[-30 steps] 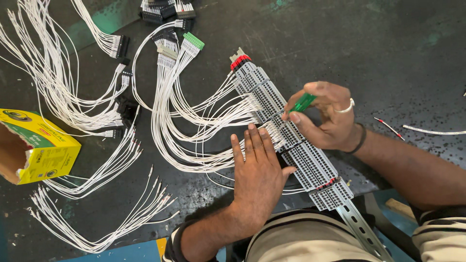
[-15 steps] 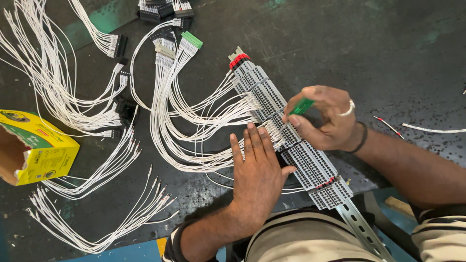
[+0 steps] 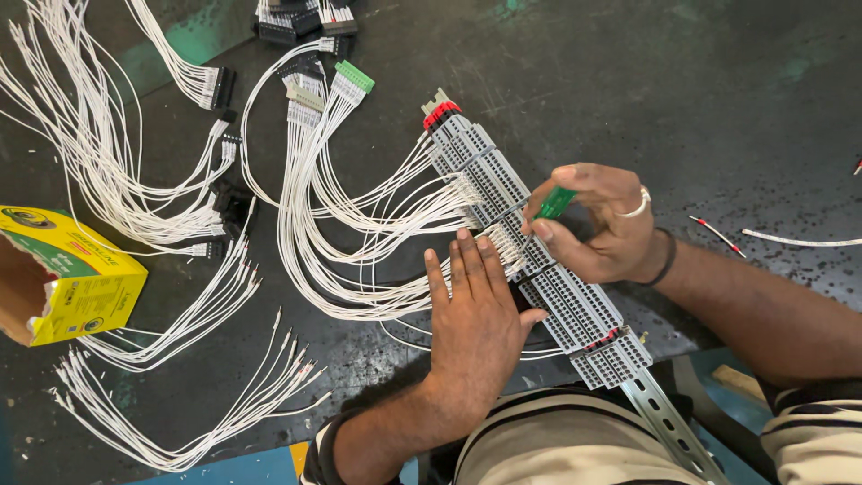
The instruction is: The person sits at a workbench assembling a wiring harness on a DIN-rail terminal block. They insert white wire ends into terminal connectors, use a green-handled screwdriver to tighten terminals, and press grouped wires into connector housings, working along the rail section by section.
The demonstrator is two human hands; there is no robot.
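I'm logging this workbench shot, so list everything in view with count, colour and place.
terminal block strip: one, grey, on a metal rail, centre right
metal rail: one, silver, bottom right
white wires: many, fanned out left of the strip
green connector: one, top centre
black connectors: several, top edge
cardboard box: one, yellow, open, left edge
loose wires: two, right edge
green-handled tool: one, in right hand
left hand: flat on wires beside the strip
right hand: grips tool over the strip
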